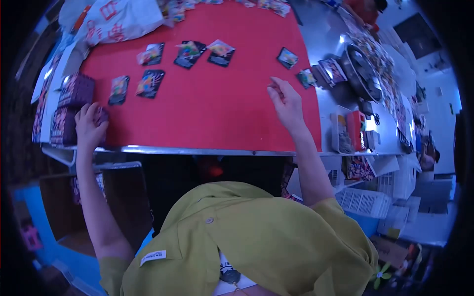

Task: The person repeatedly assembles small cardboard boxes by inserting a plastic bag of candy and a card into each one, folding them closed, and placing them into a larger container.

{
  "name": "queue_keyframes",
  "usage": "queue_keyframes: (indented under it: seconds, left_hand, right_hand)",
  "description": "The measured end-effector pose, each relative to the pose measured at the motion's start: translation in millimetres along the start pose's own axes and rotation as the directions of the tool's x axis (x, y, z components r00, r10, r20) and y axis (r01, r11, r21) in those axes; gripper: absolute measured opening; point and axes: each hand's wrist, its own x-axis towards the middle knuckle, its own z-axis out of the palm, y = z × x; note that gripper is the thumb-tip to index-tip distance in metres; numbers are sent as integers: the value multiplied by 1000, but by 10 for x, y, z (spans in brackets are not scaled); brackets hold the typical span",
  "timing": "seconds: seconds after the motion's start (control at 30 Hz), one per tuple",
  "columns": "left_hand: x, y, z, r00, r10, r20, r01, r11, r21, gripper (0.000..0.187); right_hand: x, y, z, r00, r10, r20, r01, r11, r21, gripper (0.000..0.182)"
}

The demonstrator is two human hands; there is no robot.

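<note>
At the left of the frame we have a purple printed box under our left hand, that arm stretched nearly straight; our right arm angles toward upper centre-right. At lower left, a cardboard box holds printed packaging. Our left fingers curl over the purple box, whether clamped we cannot tell; our right hand, thumb and fingers loosely apart, hovers below a black packet.

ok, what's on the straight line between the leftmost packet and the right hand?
A second packet, just right of the leftmost packet, then bare red mat to the right hand. Head view.
</note>
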Motion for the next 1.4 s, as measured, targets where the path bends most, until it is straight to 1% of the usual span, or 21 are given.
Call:
queue_keyframes:
  seconds: [0.07,0.2,0.33,0.4,0.47,0.57,0.63,0.67,0.73,0.77,0.8,0.83,0.9,0.97,1.03,1.13,1.2,1.23,1.3,1.33,1.4]
  left_hand:
    - [35,44,-67,999,-27,20,28,998,-51,55]
    - [112,61,-126,988,-101,113,104,994,-15,51]
    - [135,117,-201,971,-160,178,162,987,7,53]
    - [135,201,-271,967,-174,185,177,984,2,53]
    - [92,216,-261,962,-191,194,197,980,-13,54]
    - [-2,183,-112,998,-57,-5,57,998,20,54]
    - [-31,267,-72,962,167,-216,-101,952,289,52]
    - [-38,339,-64,962,159,-222,-90,952,292,52]
    - [-59,568,-116,868,315,-383,-292,949,118,47]
    - [-130,796,-129,919,145,-366,-253,930,-267,45]
    - [-195,1084,-83,953,-10,-302,-185,771,-609,42]
    - [-236,1302,81,970,-115,-214,-140,457,-878,36]
    - [-289,1922,-19,980,72,187,200,-323,-925,49]
    - [-353,2302,138,839,436,327,544,-696,-468,66]
    - [-382,2563,150,787,565,245,615,-743,-263,79]
    - [-394,2506,10,784,600,161,618,-780,-99,87]
    - [-413,2342,37,842,513,169,522,-694,-496,85]
    - [-423,2275,9,821,540,184,567,-736,-369,79]
    - [-448,2218,37,791,560,246,577,-549,-605,76]
    - [-521,2242,38,749,551,368,646,-483,-591,70]
    - [-577,2353,32,757,542,366,637,-485,-599,67]
  right_hand:
    - [224,631,-271,983,-94,-158,14,896,-445,33]
    - [642,1418,-954,943,88,-321,-319,516,-795,39]
    - [833,1885,-1292,949,16,-316,-295,409,-863,33]
    - [920,2037,-1379,957,215,-193,-258,334,-907,32]
    - [859,1781,-1351,952,209,-226,-294,399,-868,27]
    - [845,1625,-1362,924,245,-294,-380,495,-781,25]
    - [850,1678,-1396,904,273,-330,-427,530,-733,23]
    - [818,1773,-1434,944,107,-312,-325,458,-827,21]
    - [804,1801,-1491,947,-172,-271,-192,372,-908,19]
    - [787,1656,-1461,919,-284,-274,-153,385,-910,18]
    - [824,1440,-1355,852,-457,-255,-71,382,-921,17]
    - [823,1207,-1273,755,-608,-244,-3,369,-929,17]
    - [696,427,-804,608,-769,-199,221,405,-887,15]
    - [373,-111,-219,542,-817,-197,513,507,-693,21]
    - [-65,-564,244,570,-815,-110,747,569,-345,24]
    - [-496,-766,609,569,-821,35,816,560,-143,24]
    - [-523,-820,679,615,-773,156,783,622,2,26]
    - [-498,-896,639,673,-716,187,715,694,83,34]
    - [-438,-1023,631,737,-663,132,637,746,194,38]
    - [-410,-1066,646,806,-585,92,540,790,291,41]
    - [-372,-1061,710,829,-555,67,519,808,277,42]
